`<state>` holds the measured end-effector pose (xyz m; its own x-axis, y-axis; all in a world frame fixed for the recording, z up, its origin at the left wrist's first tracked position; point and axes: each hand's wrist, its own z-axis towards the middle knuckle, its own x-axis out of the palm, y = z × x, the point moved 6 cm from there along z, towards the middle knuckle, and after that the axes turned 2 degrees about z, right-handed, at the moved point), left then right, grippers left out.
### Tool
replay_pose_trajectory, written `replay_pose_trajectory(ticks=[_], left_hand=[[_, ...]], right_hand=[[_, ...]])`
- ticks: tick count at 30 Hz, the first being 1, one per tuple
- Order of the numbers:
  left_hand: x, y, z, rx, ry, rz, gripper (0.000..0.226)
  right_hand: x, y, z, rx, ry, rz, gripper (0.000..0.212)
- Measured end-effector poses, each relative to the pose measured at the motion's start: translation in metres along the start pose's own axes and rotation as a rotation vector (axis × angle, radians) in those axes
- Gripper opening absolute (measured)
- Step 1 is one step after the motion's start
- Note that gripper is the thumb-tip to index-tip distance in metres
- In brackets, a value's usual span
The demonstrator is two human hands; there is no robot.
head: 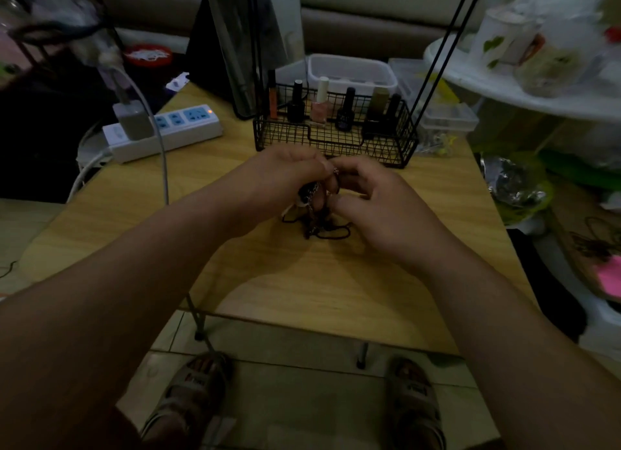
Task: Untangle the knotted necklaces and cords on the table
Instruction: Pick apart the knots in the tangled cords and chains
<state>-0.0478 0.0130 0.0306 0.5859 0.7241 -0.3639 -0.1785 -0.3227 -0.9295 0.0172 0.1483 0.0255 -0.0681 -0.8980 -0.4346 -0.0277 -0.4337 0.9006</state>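
Item: tangle of necklaces and cords [314, 221], lifted at mid-table [302, 281], loose loops trailing on the wood. Left hand [285, 172] and right hand [373, 201] both pinch it, fingertips nearly meeting. Best handled by easing one strand slack, not tugging. Wire basket [336, 137] stands close behind; open room lies toward the near edge.

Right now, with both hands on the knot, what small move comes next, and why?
Probably ease the hands slightly apart to loosen it: left hand and right hand pinch the tangled dark cords and silver chain, whose loose ends trail slack on the wooden table.
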Motion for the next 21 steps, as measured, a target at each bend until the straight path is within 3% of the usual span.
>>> replay_pose_trajectory(ticks=[4, 8, 11, 14, 17, 21], left_hand=[[-0.002, 0.000, -0.002, -0.010, 0.002, 0.019, 0.029], [-0.002, 0.004, -0.001, -0.031, 0.009, 0.021, 0.022], [0.001, 0.006, -0.002, -0.032, 0.069, 0.111, 0.011], [0.009, 0.006, -0.004, -0.027, 0.149, 0.231, 0.023], [0.009, 0.005, -0.003, -0.005, 0.108, 0.282, 0.017], [0.006, 0.003, -0.003, 0.030, 0.059, 0.223, 0.008]], right_hand=[[-0.002, 0.000, 0.000, 0.029, -0.024, 0.028, 0.009], [-0.013, -0.008, 0.002, 0.087, -0.119, 0.137, 0.013], [-0.017, -0.008, 0.002, 0.121, -0.136, 0.420, 0.017], [-0.019, -0.005, 0.001, 0.156, -0.163, 0.669, 0.023], [-0.023, -0.007, 0.000, 0.177, -0.234, 0.724, 0.024], [-0.031, -0.006, -0.003, 0.160, -0.341, 0.730, 0.010]])
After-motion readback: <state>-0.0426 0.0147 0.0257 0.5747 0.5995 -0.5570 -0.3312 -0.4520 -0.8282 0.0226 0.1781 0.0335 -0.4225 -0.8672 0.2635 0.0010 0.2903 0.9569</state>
